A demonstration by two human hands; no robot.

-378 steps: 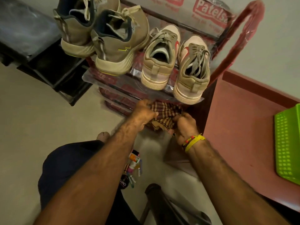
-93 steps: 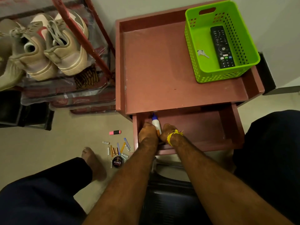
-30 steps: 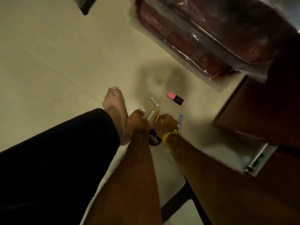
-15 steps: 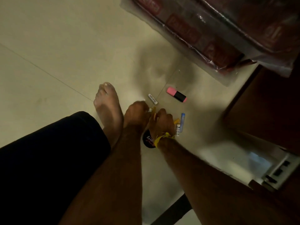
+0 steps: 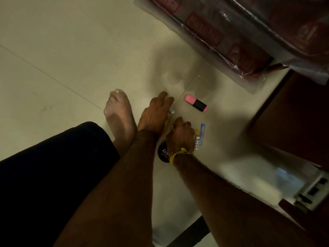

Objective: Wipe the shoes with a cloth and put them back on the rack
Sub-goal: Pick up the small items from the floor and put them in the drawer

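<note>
No shoes and no cloth are in view; only the foot of the plastic-wrapped red shoe rack [image 5: 229,38] shows at the top right. Both hands are down on the floor among small scattered items. My left hand [image 5: 156,113] lies flat with its fingers stretched out, and the fingertips cover one end of a small white labelled stick [image 5: 172,110]. My right hand [image 5: 181,133], with a yellow thread at the wrist, is curled into a fist around small sticks; a yellowish end pokes out at its right side.
A pink and black highlighter [image 5: 195,103] lies beyond the hands. A blue tube [image 5: 202,133] and a white labelled stick [image 5: 196,144] lie right of my right hand. A black round tin [image 5: 162,153] sits under the wrists. My bare foot [image 5: 118,114] is left; a brown cabinet [image 5: 293,122] right.
My left hand has opened and reached forward onto the white stick. My right hand stays curled over the small items. Before that, the view dropped from the drawer to the floor.
</note>
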